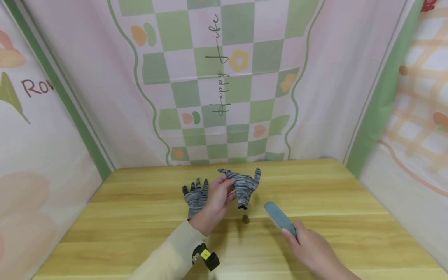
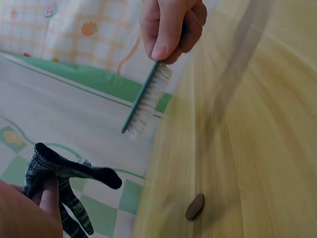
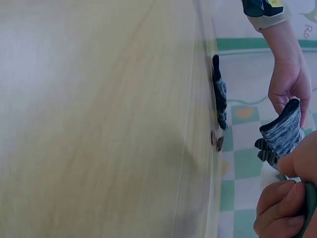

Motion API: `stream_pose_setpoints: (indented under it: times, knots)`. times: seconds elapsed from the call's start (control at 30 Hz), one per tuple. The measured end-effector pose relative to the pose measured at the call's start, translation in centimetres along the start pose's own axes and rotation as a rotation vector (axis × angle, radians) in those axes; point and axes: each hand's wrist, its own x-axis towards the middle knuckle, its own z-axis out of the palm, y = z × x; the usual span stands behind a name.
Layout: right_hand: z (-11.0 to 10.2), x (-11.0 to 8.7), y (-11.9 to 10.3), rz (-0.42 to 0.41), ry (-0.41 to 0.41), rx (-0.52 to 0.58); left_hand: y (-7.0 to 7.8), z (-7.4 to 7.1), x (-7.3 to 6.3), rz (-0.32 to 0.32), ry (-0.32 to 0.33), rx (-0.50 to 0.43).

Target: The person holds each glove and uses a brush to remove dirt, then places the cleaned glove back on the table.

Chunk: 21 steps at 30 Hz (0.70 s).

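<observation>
Pale wooden table (image 1: 332, 217) fills the lower frame before us. Nearest, at lower right, our right hand (image 1: 313, 249) grips a teal brush (image 1: 279, 218). Beyond, at centre, our left hand (image 1: 217, 200) pinches a striped glove (image 1: 244, 186) aloft; another glove (image 1: 196, 195) lies flat just left.
</observation>
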Motion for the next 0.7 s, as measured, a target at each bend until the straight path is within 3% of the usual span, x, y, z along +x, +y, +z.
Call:
stream_pose_setpoints:
  times: [0.33,0.7]
  knots:
    - [-0.3,0.6,1.5,-0.017,0.028,-0.040,-1.9,0.8,2.0,-0.028,0.036,0.048]
    - [-0.6,1.5,2.4,-0.013,0.002,-0.057,-3.5,1.7,4.0,-0.040,0.001,0.136]
